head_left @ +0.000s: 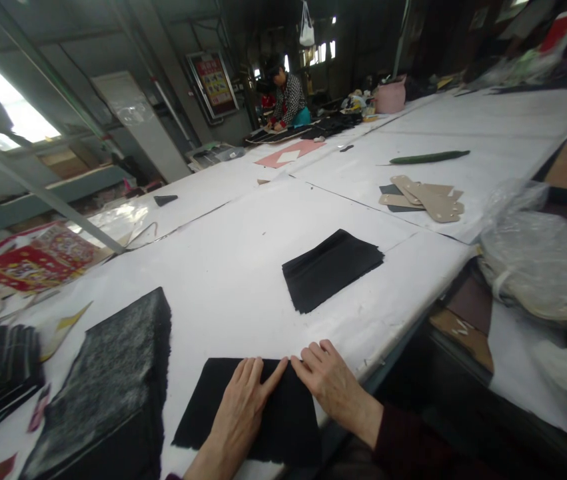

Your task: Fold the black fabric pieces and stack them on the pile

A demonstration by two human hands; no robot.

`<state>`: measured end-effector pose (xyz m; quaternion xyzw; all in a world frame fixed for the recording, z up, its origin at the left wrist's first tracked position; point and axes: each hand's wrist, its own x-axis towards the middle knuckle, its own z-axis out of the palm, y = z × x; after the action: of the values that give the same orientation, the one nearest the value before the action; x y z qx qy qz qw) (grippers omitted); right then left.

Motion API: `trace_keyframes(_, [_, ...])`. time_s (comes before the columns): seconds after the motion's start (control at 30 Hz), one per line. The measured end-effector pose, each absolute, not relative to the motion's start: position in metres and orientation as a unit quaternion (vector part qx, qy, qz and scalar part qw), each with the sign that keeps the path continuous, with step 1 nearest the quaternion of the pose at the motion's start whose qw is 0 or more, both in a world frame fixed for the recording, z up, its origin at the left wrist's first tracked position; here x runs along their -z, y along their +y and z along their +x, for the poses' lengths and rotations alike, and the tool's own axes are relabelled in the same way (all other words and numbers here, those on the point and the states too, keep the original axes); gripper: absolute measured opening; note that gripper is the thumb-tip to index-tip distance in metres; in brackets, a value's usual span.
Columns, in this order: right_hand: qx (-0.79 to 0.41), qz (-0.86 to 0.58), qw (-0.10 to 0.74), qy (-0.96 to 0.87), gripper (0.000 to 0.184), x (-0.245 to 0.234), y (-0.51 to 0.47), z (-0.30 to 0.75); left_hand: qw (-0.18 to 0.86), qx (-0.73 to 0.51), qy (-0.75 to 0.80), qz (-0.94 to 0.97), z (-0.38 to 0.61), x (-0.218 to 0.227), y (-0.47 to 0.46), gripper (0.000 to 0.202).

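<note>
Cloth [286, 420], black, lies flat on white table [228, 293] at the near edge, under both hands. Left hand [244, 395]: flat on cloth, thumb out, gripping nothing. Right hand [330, 379]: fingers half curled at cloth's far edge; can't tell if they pinch it. Relative to cloth: black stack [333, 270] beyond, apart; grey-black pile [113, 367] left; beige pieces [436, 203] and long green item [430, 157] farther off, right.
</note>
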<state>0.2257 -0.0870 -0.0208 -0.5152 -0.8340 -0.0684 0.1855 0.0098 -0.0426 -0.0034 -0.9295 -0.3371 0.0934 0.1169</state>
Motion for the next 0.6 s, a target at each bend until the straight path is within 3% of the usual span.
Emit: trace_keyframes(0.6, [0.013,-0.556,0.183,-0.811,0.037,0.024,-0.101,0.246,0.134,-0.087,-0.339,-0.927,0.01,0.004,-0.045,0.092])
